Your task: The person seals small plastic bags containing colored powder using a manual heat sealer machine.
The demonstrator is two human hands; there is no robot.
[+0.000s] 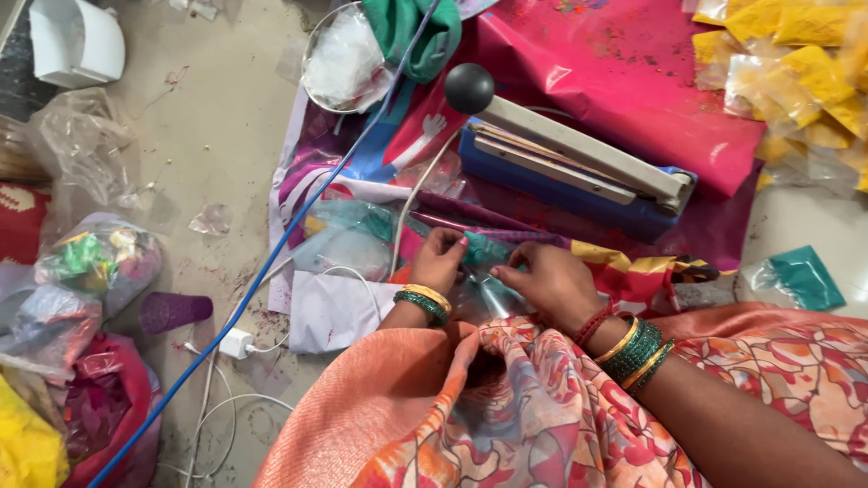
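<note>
One small clear packet (484, 271) of teal powder sits at centre frame, long axis running left-right. Left hand (438, 260) and right hand (551, 282) both have fingers pinching it. One blue heat sealer (579, 172) lies just above; one purple cup (172, 312) at left on the floor.

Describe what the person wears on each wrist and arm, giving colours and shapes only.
The left hand has a gold bangle beside a green beaded one at the wrist. The right hand has red thread bands, then a stack of green bangles edged with gold ones. Orange patterned fabric drapes below both forearms.
</note>
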